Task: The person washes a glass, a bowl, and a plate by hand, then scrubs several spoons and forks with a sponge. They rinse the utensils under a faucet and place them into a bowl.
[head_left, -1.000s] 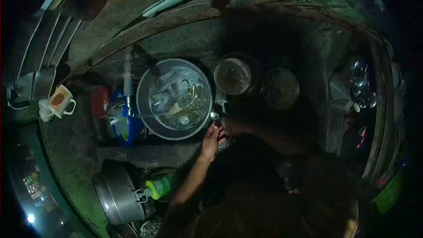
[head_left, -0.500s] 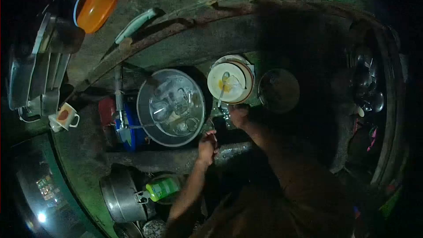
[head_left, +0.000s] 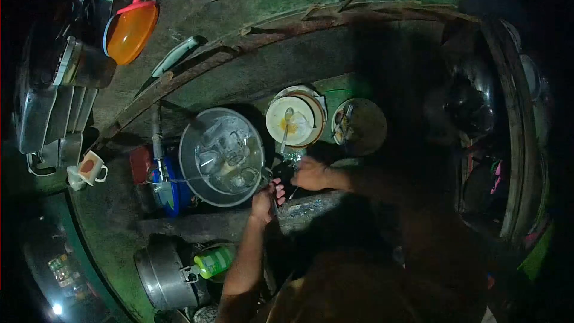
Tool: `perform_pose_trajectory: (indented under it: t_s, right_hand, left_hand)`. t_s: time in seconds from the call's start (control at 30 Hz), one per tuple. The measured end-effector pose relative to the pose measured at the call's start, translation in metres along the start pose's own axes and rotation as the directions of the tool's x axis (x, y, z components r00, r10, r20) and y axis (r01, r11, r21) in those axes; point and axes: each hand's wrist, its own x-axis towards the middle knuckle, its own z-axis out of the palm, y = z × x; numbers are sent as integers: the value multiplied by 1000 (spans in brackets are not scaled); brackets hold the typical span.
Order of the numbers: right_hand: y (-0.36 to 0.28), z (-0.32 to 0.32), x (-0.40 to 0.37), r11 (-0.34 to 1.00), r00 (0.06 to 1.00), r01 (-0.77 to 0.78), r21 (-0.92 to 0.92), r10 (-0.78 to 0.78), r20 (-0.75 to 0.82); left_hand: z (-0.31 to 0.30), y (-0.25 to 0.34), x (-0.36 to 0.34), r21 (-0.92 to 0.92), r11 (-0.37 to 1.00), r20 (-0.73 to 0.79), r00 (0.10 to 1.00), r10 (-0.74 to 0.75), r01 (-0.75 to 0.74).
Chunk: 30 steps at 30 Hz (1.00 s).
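Left hand (head_left: 262, 203) curls round a metal spoon (head_left: 266, 174), its bowl beside the near right rim of the basin (head_left: 186, 164), above the concrete ledge (head_left: 314, 205); right hand (head_left: 312, 173) hangs close, fingers bunched, what they pinch unclear: firm handle grip should stop twisting

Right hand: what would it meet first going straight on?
The right hand would probably meet the left hand first, with the basin beyond. Dim light leaves their heights unclear.
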Motion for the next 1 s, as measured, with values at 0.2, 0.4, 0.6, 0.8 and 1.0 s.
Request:
perform_pose_trajectory:
  t_s: [0.2, 0.4, 0.6, 0.8, 1.0]
  right_hand:
    - [-39, -21, 2, 952, 898, 307, -7, -292, -328]
    - [-11, -104, -21, 987, 948, 67, 147, -17, -318]
    - [158, -17, -60, 317, 465, -820, 477, 854, 233]
    - [158, 40, -57, 92, 186, -931, 352, 952, 244]
    - [160, 97, -58, 151, 197, -967, 206, 954, 228]
  left_hand:
    - [40, 8, -9, -46, 929, 126, 925, -359, 367]
    - [23, -3, -1, -19, 956, 144, 947, -289, 294]
    - [44, 1, -21, 10, 998, 83, 995, -62, 62]
    - [45, -20, -50, 159, 987, 85, 995, -45, 32]
    - [26, -40, -58, 147, 978, 82, 984, -159, 146]
